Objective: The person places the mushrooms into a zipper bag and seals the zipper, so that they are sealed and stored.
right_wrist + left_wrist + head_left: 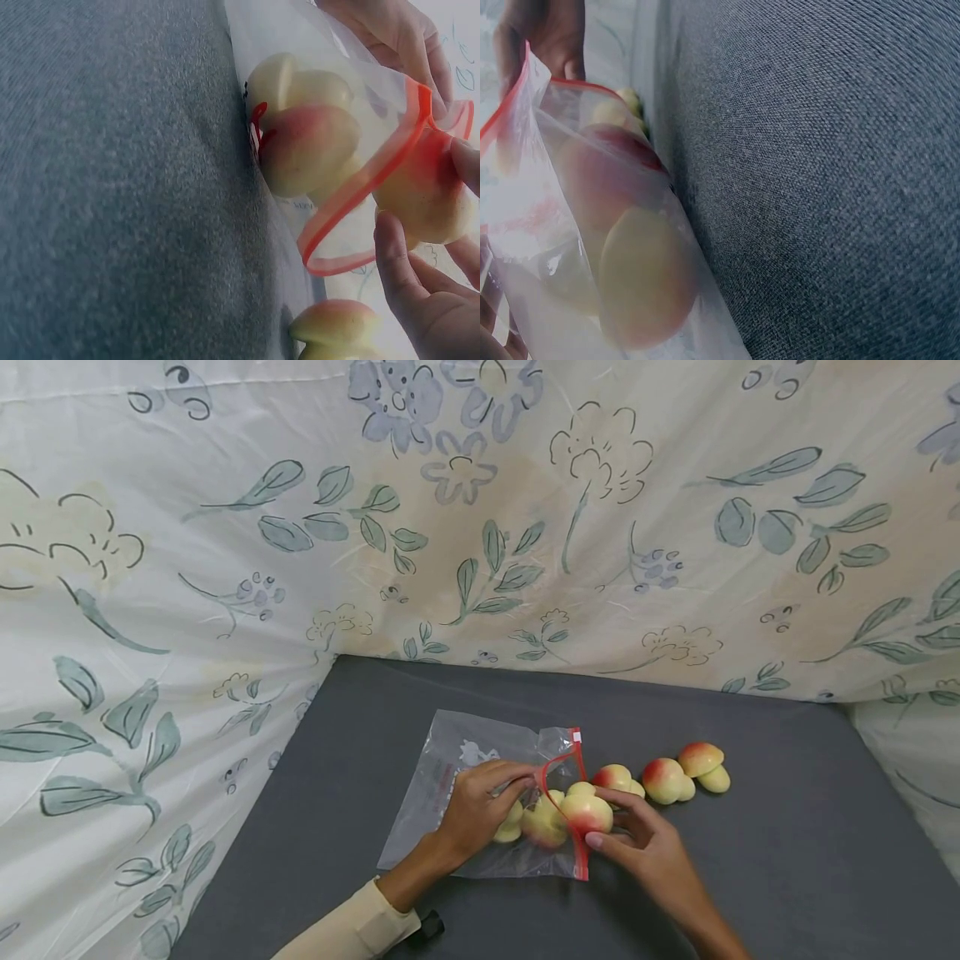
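Observation:
A clear zip bag [420, 793] with a red zip edge lies on the dark table, its mouth gaping to the right. Inside show yellow mushroom-shaped pieces [311, 150], blushed red. My left hand [480, 806] pinches the upper side of the bag near the mouth. With thumb and fingers my right hand [648, 852] grips another yellow-red mushroom-shaped piece [587, 814] right at the opening. In the right wrist view, the red zip edge [352, 199] runs beside that held piece. The left wrist view shows the bag's film [652, 277] stretched over pieces inside.
To the right of the bag, three more mushroom-shaped pieces [663, 781] sit in a slanting row on the dark table [795, 827]. Floral cloth [510, 527] hangs behind and along the sides. A small black object [429, 927] shows by my left sleeve.

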Motion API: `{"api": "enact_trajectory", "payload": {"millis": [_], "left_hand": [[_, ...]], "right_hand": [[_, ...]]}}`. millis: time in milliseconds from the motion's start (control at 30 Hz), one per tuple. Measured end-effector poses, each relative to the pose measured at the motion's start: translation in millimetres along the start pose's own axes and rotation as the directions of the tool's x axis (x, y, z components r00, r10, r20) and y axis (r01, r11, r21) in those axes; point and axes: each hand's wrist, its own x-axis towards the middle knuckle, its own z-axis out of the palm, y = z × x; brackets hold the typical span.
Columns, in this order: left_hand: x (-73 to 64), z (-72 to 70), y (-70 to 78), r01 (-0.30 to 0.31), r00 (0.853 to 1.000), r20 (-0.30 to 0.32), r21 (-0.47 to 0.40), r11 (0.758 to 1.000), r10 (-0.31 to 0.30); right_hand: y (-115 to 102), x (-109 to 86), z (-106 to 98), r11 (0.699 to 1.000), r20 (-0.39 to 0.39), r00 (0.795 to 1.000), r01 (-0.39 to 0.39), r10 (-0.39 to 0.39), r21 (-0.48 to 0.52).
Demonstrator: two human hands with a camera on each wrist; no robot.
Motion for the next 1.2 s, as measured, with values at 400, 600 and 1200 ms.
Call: {"api": "enact_trajectory", "payload": {"millis": [400,600,1200], "left_hand": [[0.6,-0.9,0.0,-0.008,1.0,0.004,0.008,1.0,0.008],[0.0,-0.8,-1.0,0.001,1.0,0.003,0.016,1.0,-0.001],[1.6,-0.5,0.5,-0.015,1.0,0.005,0.013,1.0,0.015]], "right_hand": [[0,5.8,11,0.999,-0.002,0.999,-0.037,0.037,0.017],[2,8.5,13,0.997,0.003,0.999,-0.048,0.048,0.061],[1,12.5,19,0.998,0.002,1.0,-0.007,0.007,-0.064]]}}
